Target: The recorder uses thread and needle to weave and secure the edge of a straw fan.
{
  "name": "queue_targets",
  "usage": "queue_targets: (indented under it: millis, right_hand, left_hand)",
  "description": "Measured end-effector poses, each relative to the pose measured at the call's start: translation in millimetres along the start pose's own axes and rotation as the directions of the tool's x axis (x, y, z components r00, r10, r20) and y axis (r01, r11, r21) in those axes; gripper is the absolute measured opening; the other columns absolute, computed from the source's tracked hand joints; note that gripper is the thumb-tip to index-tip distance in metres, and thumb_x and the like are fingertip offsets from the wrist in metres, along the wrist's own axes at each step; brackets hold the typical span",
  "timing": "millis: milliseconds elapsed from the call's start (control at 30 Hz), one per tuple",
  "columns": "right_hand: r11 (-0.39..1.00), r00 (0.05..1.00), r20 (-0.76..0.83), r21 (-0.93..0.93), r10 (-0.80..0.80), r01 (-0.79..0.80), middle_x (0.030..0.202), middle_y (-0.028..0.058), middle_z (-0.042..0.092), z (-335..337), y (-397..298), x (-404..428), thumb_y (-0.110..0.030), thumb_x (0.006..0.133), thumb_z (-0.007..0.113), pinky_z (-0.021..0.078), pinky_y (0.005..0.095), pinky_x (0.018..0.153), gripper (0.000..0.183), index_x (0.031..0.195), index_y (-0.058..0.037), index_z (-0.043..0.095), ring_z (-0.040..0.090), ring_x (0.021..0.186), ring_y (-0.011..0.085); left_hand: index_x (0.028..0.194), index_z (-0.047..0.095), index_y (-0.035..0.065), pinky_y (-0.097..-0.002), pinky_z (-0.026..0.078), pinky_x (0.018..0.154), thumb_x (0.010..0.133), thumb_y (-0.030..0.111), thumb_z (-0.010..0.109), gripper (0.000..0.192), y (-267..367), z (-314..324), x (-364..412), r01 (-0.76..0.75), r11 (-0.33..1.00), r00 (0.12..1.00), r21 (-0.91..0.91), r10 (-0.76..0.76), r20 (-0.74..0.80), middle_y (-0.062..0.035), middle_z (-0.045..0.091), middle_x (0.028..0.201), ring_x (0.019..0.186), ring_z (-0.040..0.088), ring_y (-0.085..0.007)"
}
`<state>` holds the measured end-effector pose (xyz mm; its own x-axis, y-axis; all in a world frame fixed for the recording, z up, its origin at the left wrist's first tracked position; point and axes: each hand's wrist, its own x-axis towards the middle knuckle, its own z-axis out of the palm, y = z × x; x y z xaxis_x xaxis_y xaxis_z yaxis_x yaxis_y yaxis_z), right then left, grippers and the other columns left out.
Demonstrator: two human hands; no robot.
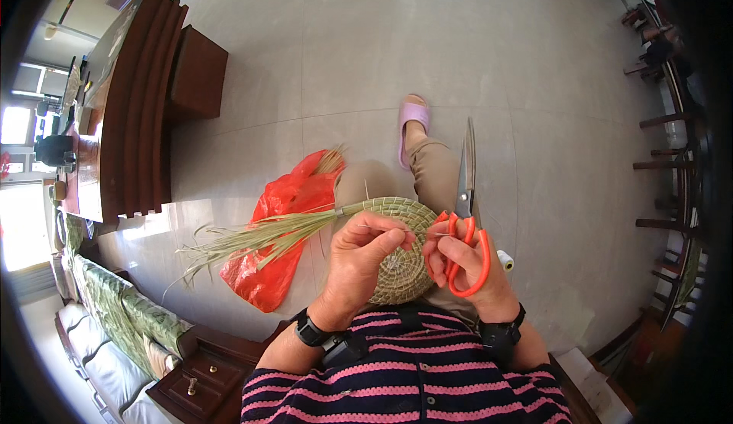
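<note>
A coiled grass basket or mat [401, 269] with pale stitching lies on my lap under both hands. A loose bundle of long green grass stems [286, 228] runs out from its edge to the left, through a small collar. My left hand [366, 246] pinches a thin needle or thread end between thumb and forefinger. Across from it, my right hand [467, 258] holds red-handled scissors [467, 195] hooked in its fingers, blades pointing away and together. Its thumb and forefinger also pinch something thin, perhaps thread. A white thread spool [505, 260] is beside my right wrist.
On the floor to the left lies a red plastic bag [266, 275] with dry stems [331, 160] at its mouth. A dark wooden desk [137, 114] stands at the upper left, a wooden drawer cabinet [200, 375] at the lower left, and wooden chairs [667, 166] at the far right.
</note>
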<state>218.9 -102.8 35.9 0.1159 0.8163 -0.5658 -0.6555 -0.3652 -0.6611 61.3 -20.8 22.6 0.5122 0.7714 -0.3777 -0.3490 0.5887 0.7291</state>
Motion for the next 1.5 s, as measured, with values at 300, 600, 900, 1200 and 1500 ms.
queue_targets:
  millis: [300,600,900,1200,1500]
  right_hand:
    - [0.981,0.999,0.014,-0.191,-0.034,0.036,0.07,0.0051,0.06,-24,4,-1,-0.008,0.087,0.056,0.0402,0.0221,0.044,0.006,0.084,-0.002,0.056,0.052,0.048,0.0088]
    - [0.748,0.992,0.091,-0.652,-0.083,0.122,0.06,-0.0007,0.053,-38,-9,-11,-0.007,0.079,0.061,0.0375,0.0221,0.047,0.007,0.078,-0.0012,0.058,0.048,0.051,0.0047]
    - [0.856,0.952,-0.279,-0.516,-0.125,-0.039,0.06,-0.0005,0.05,-82,-18,-31,-0.011,0.08,0.061,0.0388,0.0221,0.046,0.01,0.078,-0.0022,0.057,0.047,0.053,0.0053]
    - [0.726,0.981,0.143,-0.687,0.131,0.003,0.075,0.0074,0.05,-105,14,-71,-0.029,0.082,0.07,0.0415,0.0281,0.064,0.034,0.088,-0.0001,0.053,0.047,0.069,0.0152]
    - [0.674,0.984,0.153,-0.737,0.088,0.054,0.063,0.0065,0.041,-96,13,-58,-0.029,0.083,0.072,0.0354,0.0301,0.055,0.039,0.075,-0.0016,0.047,0.036,0.06,0.0152]
  left_hand:
    - [0.092,0.063,0.0,-0.0316,0.048,0.083,0.086,-0.002,0.057,0.009,-7,-3,-14,0.143,0.977,0.985,0.157,-0.157,0.076,-0.0122,0.067,0.089,0.085,0.062,-0.0183]
    - [0.097,0.062,-0.0021,-0.0288,0.051,0.066,0.088,0.01,0.058,0.016,10,16,-2,-0.048,0.582,0.831,0.812,-0.428,0.356,-0.0104,0.066,0.077,0.07,0.064,-0.0143]
    - [0.095,0.061,0.0008,-0.0224,0.047,0.06,0.092,0.005,0.053,0.009,-9,15,5,0.357,0.733,0.727,0.579,-0.607,0.32,-0.0027,0.062,0.07,0.063,0.058,-0.0086]
    - [0.112,0.056,-0.001,-0.0221,0.047,0.06,0.094,0.005,0.05,0.02,-4,22,9,0.377,0.769,0.784,0.516,-0.562,0.265,-0.0007,0.058,0.072,0.064,0.055,-0.0073]
    - [0.116,0.056,-0.0009,-0.023,0.048,0.058,0.092,0.003,0.05,0.026,-4,29,13,0.287,0.659,0.767,0.696,-0.593,0.246,-0.002,0.059,0.07,0.063,0.057,-0.008]
